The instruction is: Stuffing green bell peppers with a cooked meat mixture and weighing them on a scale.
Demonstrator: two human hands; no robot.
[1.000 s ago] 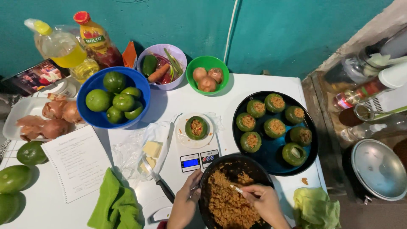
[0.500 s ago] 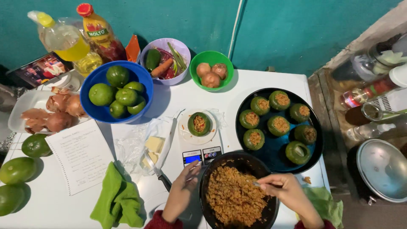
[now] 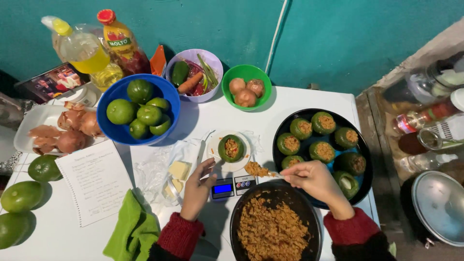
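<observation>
Brown filling (image 3: 256,168) on right hand's (image 3: 316,180) spoon

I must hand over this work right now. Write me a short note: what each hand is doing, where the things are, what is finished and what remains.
Left hand: empty, resting by the small scale, fingertips near the white plate.
Right hand: holds a spoonful of rice-and-meat filling above the scale, between the pan and the plate.
Pan of filling: front centre, still well filled.
Hollowed green vegetable: on the white plate, partly filled.
Black tray: at the right, holds several stuffed vegetables; at least one near the right hand looks unfilled.
Done: most of the tray. Left: fill the one on the plate and the unfilled ones.
</observation>
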